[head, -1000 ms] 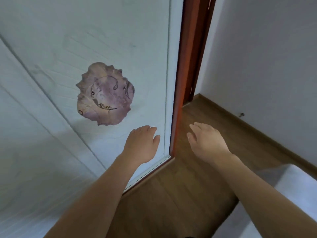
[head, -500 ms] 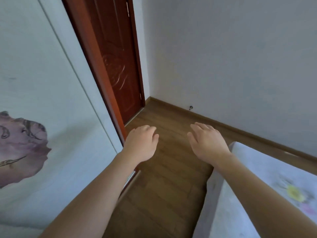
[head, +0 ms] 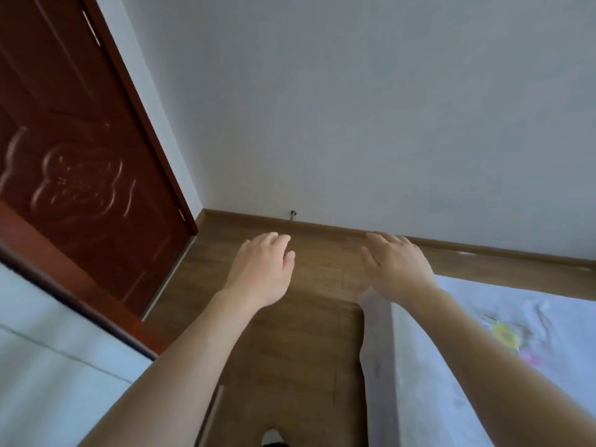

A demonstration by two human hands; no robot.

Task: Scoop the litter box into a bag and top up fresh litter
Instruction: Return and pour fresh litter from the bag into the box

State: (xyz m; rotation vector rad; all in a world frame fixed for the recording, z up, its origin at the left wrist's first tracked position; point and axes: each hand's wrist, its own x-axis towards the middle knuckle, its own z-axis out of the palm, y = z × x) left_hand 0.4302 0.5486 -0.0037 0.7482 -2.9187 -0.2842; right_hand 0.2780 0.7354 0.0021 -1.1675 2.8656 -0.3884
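No litter box, scoop, bag or litter shows in the head view. My left hand (head: 263,269) is held out palm down over the wooden floor, fingers loosely apart, holding nothing. My right hand (head: 398,264) is held out the same way beside it, above the near corner of a bed, also empty. The two hands are about a hand's width apart.
A dark red wooden door (head: 74,162) stands on the left, beside a pale panel (head: 48,366). A white wall (head: 354,108) with a brown skirting board closes the far side. A bed with a floral sheet (head: 483,366) fills the right. A strip of wooden floor (head: 290,350) runs between.
The view has swung right: the pale panel with its purple shell picture slid out to the left, and the door, wall and bed came in. Both hands stay outstretched and empty.
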